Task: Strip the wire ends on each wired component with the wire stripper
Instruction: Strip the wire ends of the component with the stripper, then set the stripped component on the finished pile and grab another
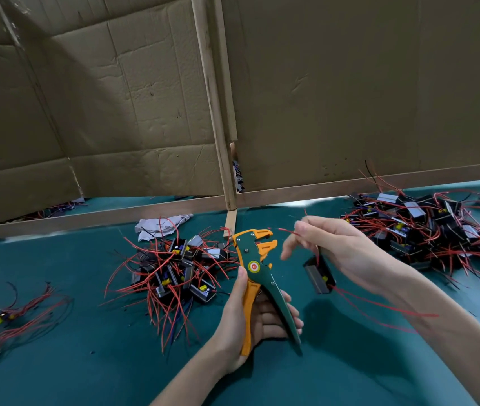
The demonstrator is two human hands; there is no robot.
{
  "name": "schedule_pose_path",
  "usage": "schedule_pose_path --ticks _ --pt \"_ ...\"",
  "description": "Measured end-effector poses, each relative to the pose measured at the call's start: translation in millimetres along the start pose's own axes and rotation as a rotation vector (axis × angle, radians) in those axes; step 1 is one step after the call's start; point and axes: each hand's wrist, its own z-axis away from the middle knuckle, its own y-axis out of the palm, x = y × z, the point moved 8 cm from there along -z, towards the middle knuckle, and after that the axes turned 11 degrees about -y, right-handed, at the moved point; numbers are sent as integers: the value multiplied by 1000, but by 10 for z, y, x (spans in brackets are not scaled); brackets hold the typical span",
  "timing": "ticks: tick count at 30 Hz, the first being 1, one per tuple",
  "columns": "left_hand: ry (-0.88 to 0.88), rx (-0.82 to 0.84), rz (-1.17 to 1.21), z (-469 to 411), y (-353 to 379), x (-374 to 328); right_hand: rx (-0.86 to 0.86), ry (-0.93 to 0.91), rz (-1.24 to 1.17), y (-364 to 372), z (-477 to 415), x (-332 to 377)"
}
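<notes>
Teal table (72, 361), left hand (250, 320) gripping wire stripper (257, 268) head-up, right hand (329, 244) pinching red wire (287, 230)

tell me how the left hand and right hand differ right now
The left hand curls round the handles of the stripper, tool upright; the right hand pinches a red wire near its end. The left hand is lower and nearer the camera; the right hand is higher and further out. A component hangs under the right hand; nothing hangs from the left hand. Both are bare and held over the table.
</notes>
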Motion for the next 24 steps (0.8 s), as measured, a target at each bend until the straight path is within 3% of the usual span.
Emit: schedule_pose_path --ticks 5,8,11,13,18,24 --pt "-12 -21 60 -35 -13 27 60 -62 -120 560 -620 331" --pt "-6 -26 64 -41 -32 27 -10 11 -110 738 -1047 235" --pt "-10 -21 60 -44 -51 35 88 149 -59 843 -1230 -38" --pt "-8 -25 51 -50 -60 35 114 179 91 723 -1216 -217" --pt "-10 -23 45 -62 -42 41 -150 130 639 -244 -996 -441" --pt "20 -52 49 -35 -54 8 -471 413 1064 -1658 -366 -770"
